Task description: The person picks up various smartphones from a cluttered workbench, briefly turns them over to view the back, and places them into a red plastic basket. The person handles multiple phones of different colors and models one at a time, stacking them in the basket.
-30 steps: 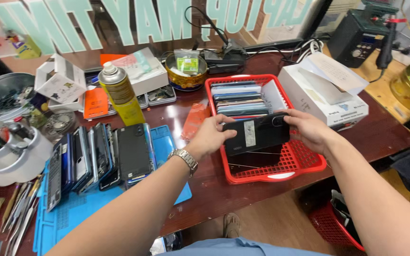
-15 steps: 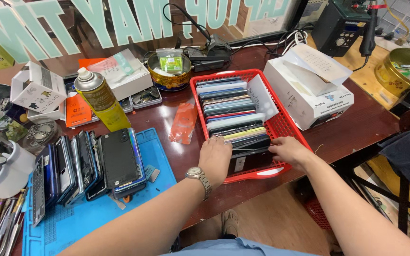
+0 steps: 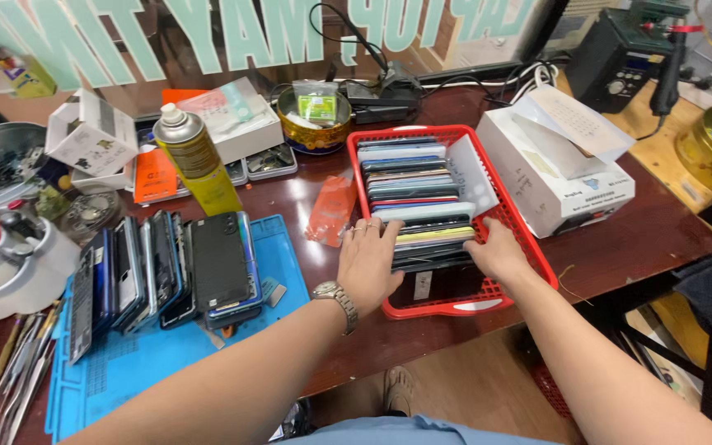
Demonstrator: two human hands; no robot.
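The phones (image 3: 422, 198) stand filed in the red basket (image 3: 537, 247), filling all but its near end; my left hand (image 3: 368, 264) and right hand (image 3: 496, 251), fingers spread, press the stack's sides; more phones (image 3: 166, 268) lie on the blue mat (image 3: 166, 363)

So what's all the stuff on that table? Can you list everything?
Basket: one, red, centre.
Phones: many, mixed colours, stacked in basket.
Phone row: several, dark, on mat.
Mat: one, blue, left.
Spray can: one, yellow, behind mat.
White box: one, right of basket.
Gold bowl: one, back.
Left hand: wears watch, at the stack's left side.
Right hand: at the stack's right side.
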